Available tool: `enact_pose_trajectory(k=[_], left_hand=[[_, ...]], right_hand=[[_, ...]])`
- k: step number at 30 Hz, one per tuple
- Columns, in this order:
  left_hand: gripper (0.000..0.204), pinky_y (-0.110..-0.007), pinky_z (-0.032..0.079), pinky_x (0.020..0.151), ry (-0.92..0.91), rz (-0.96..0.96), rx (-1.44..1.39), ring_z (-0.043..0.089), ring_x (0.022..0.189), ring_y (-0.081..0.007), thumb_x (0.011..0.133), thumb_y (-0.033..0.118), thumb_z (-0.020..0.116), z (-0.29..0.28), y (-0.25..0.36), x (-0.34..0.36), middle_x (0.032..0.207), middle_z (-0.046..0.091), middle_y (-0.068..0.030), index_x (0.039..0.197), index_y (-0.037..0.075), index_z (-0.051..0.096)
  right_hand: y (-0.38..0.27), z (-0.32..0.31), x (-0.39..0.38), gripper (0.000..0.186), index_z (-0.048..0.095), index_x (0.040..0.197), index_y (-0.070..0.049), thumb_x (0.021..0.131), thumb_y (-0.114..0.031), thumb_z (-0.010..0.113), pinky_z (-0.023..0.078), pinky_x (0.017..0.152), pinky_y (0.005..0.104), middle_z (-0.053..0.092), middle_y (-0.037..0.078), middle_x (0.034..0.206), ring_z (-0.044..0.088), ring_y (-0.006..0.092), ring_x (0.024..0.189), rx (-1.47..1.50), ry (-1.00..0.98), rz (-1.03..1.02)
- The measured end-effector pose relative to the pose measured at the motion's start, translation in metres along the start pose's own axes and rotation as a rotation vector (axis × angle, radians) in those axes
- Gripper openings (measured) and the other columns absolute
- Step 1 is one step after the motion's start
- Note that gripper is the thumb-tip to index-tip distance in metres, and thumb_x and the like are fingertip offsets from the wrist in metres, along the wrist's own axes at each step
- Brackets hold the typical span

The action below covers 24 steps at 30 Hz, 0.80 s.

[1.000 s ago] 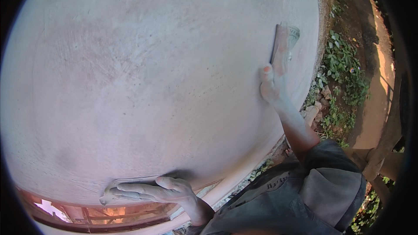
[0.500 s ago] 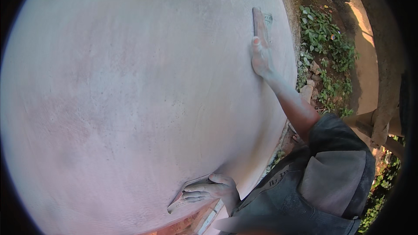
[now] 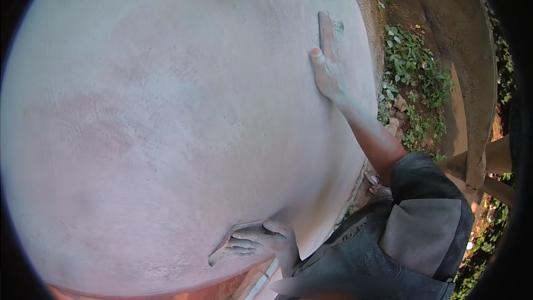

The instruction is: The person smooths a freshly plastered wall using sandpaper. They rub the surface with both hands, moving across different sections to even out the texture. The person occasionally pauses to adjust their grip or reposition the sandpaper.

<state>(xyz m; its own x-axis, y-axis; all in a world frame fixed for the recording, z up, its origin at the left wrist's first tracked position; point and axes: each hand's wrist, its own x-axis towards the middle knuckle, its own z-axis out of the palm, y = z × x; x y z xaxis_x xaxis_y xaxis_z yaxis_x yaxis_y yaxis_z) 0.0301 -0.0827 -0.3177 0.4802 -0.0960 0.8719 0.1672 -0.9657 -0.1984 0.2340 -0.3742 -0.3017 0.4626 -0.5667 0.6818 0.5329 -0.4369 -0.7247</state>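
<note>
Pressing both palms against the pale wall (image 3: 183,133), we are performing what appears to be a hand-sanding step. The wall is filling most of the view, spreading leftward from both hands. Our left hand (image 3: 264,240) is resting near its lower edge, fingers extended, thumb lying apart along the upper side; it is backing a folded sheet (image 3: 219,256) against the surface without curling around it. Our right hand (image 3: 328,71) is reaching up near the right-hand edge, fingers straight, thumb spread, pinning a second sheet (image 3: 338,25) flat beneath the fingers. The contact faces are staying hidden, so we cannot tell the grit or whether either sheet is being pinched.

Mottled patches (image 3: 105,125) are showing to the left, so we are judging the finish incomplete. We are treating the next move as calling for level palms, even pressure and overlapping strokes toward those patches. Near the reddish band (image 3: 239,286), we are allowing for the left sheet catching or overrunning the edge.
</note>
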Motion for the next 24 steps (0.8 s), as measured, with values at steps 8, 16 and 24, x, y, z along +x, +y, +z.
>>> enact_pose_trajectory(k=[8, 16, 24], left_hand=[[0.071, -0.050, 0.010, 0.113, 0.133, 0.017, 0.109, 0.010, 0.141, -0.0403, 0.096, 0.042, 0.029, -0.050, -0.054, 0.076, 0.152, 0.011, -0.0258, 0.144, -0.009, 0.016], [0.065, -0.043, 0.028, 0.110, 0.220, 0.230, 0.366, 0.031, 0.134, -0.0305, 0.095, 0.045, 0.028, -0.161, -0.114, 0.223, 0.147, 0.029, -0.0174, 0.145, 0.003, 0.023], [0.055, -0.051, 0.021, 0.110, 0.167, 0.493, 0.052, 0.028, 0.135, -0.0392, 0.094, 0.036, 0.041, -0.152, -0.108, 0.223, 0.148, 0.026, -0.0229, 0.137, 0.003, 0.031]], right_hand=[[0.037, -0.018, -0.088, 0.074, 0.014, 0.145, 0.005, 0.094, -0.044, 0.036, 0.005, 0.114, 0.0481, 0.014, 0.024, 0.151, 0.006, 0.0424, 0.141, -0.121, -0.144, 0.001], [-0.074, 0.004, 0.126, 0.057, 0.035, 0.143, -0.011, 0.097, -0.045, 0.030, 0.022, 0.111, 0.0449, 0.028, 0.012, 0.149, 0.028, 0.0331, 0.136, -0.004, 0.004, -0.252], [-0.044, -0.005, 0.086, 0.054, 0.039, 0.138, -0.002, 0.097, -0.037, 0.034, 0.022, 0.111, 0.0447, 0.040, 0.012, 0.142, 0.028, 0.0343, 0.136, -0.038, 0.082, -0.377]])
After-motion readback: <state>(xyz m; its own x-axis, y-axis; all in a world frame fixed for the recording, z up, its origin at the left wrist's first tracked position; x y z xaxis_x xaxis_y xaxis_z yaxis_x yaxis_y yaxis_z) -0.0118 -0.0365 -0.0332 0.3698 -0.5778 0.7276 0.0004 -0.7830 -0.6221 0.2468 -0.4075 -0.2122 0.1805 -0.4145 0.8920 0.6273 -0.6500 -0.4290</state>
